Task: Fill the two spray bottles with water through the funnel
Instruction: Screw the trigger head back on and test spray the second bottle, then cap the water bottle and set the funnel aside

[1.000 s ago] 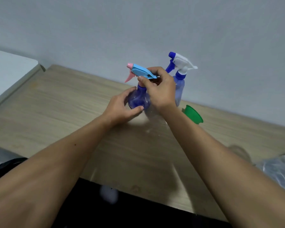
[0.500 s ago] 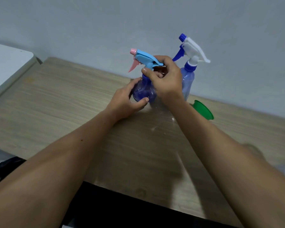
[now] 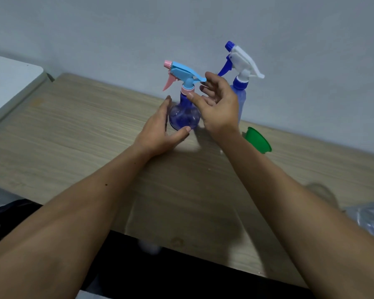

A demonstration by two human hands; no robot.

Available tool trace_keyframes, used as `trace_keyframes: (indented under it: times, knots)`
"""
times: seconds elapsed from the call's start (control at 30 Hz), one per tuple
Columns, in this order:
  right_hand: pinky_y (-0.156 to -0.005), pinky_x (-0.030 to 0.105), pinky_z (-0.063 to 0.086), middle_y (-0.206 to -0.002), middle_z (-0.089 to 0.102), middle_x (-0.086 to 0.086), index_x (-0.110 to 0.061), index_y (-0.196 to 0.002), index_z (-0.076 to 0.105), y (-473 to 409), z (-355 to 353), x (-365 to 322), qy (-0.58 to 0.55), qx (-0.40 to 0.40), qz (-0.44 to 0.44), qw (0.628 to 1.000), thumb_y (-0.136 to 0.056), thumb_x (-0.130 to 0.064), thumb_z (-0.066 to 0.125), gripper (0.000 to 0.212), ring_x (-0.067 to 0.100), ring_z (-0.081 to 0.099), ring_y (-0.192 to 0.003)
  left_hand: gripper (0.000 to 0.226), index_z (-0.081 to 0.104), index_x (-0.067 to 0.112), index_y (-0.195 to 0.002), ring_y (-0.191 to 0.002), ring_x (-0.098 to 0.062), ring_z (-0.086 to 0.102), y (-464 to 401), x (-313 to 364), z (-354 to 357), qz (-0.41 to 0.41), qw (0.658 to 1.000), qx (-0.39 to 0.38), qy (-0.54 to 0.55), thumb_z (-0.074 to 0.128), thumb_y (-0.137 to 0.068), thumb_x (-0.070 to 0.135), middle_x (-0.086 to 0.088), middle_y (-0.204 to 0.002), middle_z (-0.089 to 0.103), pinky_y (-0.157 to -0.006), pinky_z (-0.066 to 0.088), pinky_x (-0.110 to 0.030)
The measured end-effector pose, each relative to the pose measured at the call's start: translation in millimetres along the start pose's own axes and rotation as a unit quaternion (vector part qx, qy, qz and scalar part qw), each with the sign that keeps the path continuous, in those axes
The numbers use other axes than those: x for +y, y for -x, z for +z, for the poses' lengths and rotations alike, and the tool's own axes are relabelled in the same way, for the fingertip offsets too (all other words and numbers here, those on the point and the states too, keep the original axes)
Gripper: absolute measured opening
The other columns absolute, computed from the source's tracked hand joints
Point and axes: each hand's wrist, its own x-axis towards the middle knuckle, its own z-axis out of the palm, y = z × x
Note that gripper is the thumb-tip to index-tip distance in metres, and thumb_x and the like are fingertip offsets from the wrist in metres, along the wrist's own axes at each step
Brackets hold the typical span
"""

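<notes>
A round blue spray bottle (image 3: 183, 117) with a light-blue and pink trigger head (image 3: 181, 74) stands on the wooden table (image 3: 73, 130). My left hand (image 3: 158, 134) cups its body, thumb at the front, fingers along the left side. My right hand (image 3: 218, 106) hovers beside the neck with fingers spread loosely; its thumb tip is at the pink collar. Behind my right hand stands a taller blue spray bottle (image 3: 241, 98) with a white and blue head, partly hidden. A green funnel (image 3: 258, 140) lies on its side to the right.
The grey wall runs close behind the bottles. A white surface (image 3: 7, 83) adjoins the table at far left. Crumpled clear plastic (image 3: 367, 219) lies at the right edge. The table's front edge is near my body.
My right hand has let go of the light-blue trigger head and spread its fingers. My left hand keeps holding the round bottle's body.
</notes>
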Motion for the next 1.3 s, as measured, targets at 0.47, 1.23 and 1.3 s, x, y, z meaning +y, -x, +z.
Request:
trace_keyframes:
  times: [0.47, 1.23, 1.3]
  knots:
    - [-0.087, 0.024, 0.060, -0.106, 0.071, 0.016, -0.003, -0.120, 0.068, 115, -87, 0, -0.034, 0.021, -0.018, 0.999, -0.086, -0.006, 0.085, 0.038, 0.012, 0.070, -0.094, 0.096, 0.031, 0.010, -0.163, -0.147, -0.015, 0.045, 102, 21, 29, -0.016, 0.989, 0.129, 0.075, 0.081, -0.087, 0.041, -0.005, -0.160, 0.038, -0.119, 0.038, -0.026]
    - [-0.081, 0.029, 0.061, -0.112, 0.062, -0.004, -0.020, -0.110, 0.072, 346, -338, 81, 0.147, 0.248, 0.089, 0.953, -0.083, -0.011, 0.089, 0.033, 0.024, 0.069, -0.087, 0.105, 0.046, 0.017, -0.157, -0.138, -0.004, 0.058, 194, 217, 196, 0.108, 0.956, -0.133, 0.239, 0.087, -0.072, 0.062, 0.005, -0.151, 0.060, -0.115, 0.044, -0.018]
    - [-0.079, 0.019, 0.058, -0.121, 0.053, -0.005, -0.019, -0.117, 0.070, 339, -344, 86, 0.161, 0.246, 0.091, 0.952, -0.084, -0.014, 0.088, 0.038, 0.015, 0.068, -0.089, 0.106, 0.047, 0.020, -0.155, -0.132, -0.004, 0.062, 193, 223, 205, 0.110, 0.957, -0.130, 0.235, 0.093, -0.068, 0.059, 0.007, -0.145, 0.064, -0.113, 0.050, -0.024]
